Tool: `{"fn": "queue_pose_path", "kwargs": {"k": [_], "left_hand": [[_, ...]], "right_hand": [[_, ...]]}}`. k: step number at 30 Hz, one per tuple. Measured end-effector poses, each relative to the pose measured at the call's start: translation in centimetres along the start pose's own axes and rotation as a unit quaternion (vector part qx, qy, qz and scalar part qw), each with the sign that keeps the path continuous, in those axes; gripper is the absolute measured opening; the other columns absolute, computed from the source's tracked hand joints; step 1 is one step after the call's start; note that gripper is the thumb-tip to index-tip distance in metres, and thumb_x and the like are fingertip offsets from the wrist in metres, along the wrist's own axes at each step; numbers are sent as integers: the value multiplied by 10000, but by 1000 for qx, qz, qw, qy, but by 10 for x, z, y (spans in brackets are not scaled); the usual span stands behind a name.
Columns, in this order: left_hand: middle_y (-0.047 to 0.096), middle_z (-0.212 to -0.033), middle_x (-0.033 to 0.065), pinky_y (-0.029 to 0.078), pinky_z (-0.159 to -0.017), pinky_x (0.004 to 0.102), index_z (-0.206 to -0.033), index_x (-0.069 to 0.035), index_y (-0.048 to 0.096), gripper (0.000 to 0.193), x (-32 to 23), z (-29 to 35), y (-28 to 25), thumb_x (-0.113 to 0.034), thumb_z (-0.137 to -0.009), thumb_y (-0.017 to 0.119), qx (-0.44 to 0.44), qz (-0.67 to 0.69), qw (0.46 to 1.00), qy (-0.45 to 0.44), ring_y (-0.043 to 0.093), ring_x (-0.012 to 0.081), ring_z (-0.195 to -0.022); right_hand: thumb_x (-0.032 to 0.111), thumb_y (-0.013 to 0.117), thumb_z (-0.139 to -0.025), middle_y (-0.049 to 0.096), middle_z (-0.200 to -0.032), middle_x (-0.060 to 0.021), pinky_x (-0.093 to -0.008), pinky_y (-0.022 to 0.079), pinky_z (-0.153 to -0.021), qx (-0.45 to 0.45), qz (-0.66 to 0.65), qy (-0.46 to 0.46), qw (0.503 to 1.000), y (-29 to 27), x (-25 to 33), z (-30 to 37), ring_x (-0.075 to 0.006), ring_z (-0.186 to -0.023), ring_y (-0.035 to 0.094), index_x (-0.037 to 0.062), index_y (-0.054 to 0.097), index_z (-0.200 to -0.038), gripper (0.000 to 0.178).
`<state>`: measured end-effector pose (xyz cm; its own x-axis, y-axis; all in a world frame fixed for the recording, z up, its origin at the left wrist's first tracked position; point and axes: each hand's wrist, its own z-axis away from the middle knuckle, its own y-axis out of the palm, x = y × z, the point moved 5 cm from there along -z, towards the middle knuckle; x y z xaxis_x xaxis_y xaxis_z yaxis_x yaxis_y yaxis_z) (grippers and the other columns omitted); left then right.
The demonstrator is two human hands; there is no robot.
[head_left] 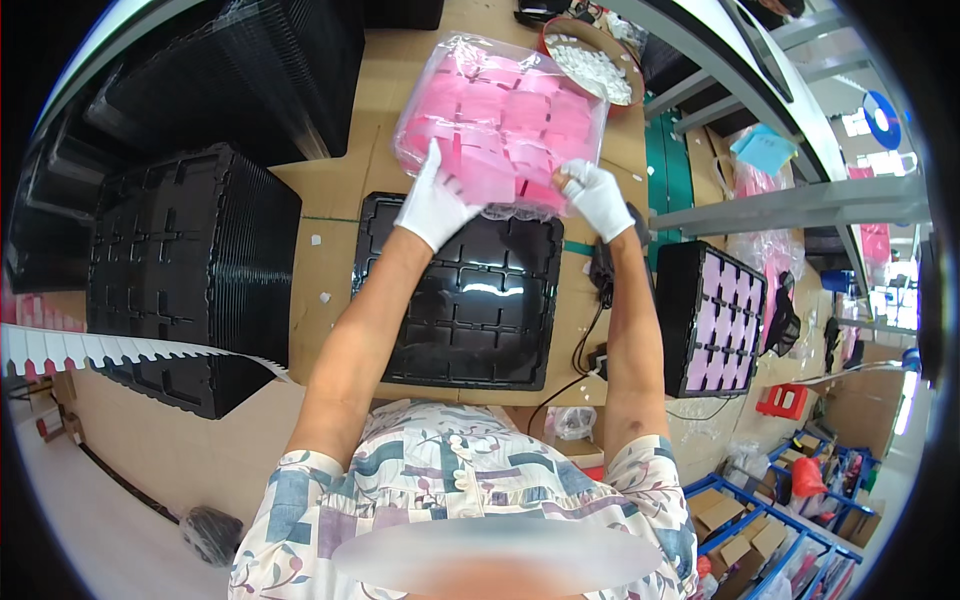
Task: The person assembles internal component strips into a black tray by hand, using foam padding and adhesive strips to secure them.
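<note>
My left hand (437, 208), in a white glove, is at the near left edge of a clear plastic bag (452, 48) of pink sheets (530, 110). Its thumb points up and its fingers are partly hidden by a thin, slightly blurred pink sheet (485, 178) that it holds. My right hand (598, 200), gloved too, has its fingers curled in a pinch at the bag's near right corner, by the right end of that sheet. Under and nearer than my hands lies a shiny black plastic tray (470, 335) with moulded compartments, in which no pink shows.
Tall stacks of black trays (250, 270) stand at left. At right, another tray stack (705, 318) has pink pieces in its top compartments. A round red-rimmed basin (590, 70) of small white pieces sits behind the bag. Black cables (580, 350) run beside the tray. Metal shelf bars (760, 208) jut in at right.
</note>
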<state>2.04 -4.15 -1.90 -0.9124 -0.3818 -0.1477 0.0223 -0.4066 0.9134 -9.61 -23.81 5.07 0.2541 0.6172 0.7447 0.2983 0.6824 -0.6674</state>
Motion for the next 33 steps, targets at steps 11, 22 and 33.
{"fn": "queue_pose_path", "kwargs": {"k": [11,22,33], "left_hand": [[639,-995,57,547,-774,326,-1061,-25,610,198,-32,68,-38,-55,-871,653,-101,-222,960,134,639,184,-918],[626,-965,29,548,-745,330,-1089,-93,586,203,-52,97,-83,-100,-896,650,-179,-256,936,164,622,168,-835],[637,-871,35,532,-685,262,-993,-45,653,153,-25,167,-142,-129,-867,675,-257,-473,828,154,626,128,-786]], "right_hand": [[764,481,-788,518,-1307,-227,-437,515,-851,-9,-673,193,714,187,-7,154,-324,-1164,546,-40,395,-1313,964],[83,591,-914,637,-1089,-64,-341,511,-886,-113,-621,145,762,110,-50,161,-184,-979,621,39,583,-1164,254],[120,664,-892,629,-781,11,-221,478,-502,-99,-410,351,836,103,-63,225,-77,-604,572,41,664,-957,103]]}}
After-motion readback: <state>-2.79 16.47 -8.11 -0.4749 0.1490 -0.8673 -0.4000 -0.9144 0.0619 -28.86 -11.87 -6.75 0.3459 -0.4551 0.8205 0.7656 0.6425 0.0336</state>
